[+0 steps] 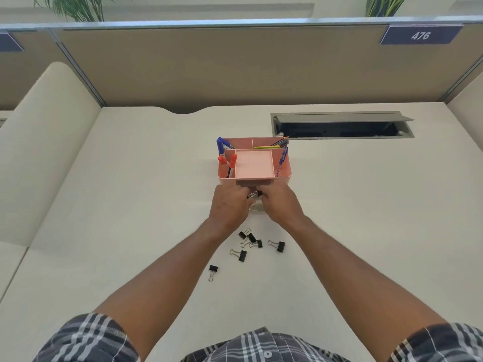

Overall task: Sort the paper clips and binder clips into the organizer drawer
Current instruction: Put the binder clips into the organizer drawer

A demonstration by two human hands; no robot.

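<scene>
Together, hands pinch binder clip.

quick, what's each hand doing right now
Left hand: fingers curled at the drawer, seemingly pinching a binder clip.
Right hand: fingers curled at the same spot; cannot tell what it holds.

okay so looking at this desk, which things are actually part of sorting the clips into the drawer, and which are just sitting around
Part of the job:
- binder clips loose on the desk
- pink organizer
- left hand and right hand, at the organizer's front with a clip between them

Just lying about:
- markers and pens in the organizer's top slots
- cable hatch
- sign 476
</scene>
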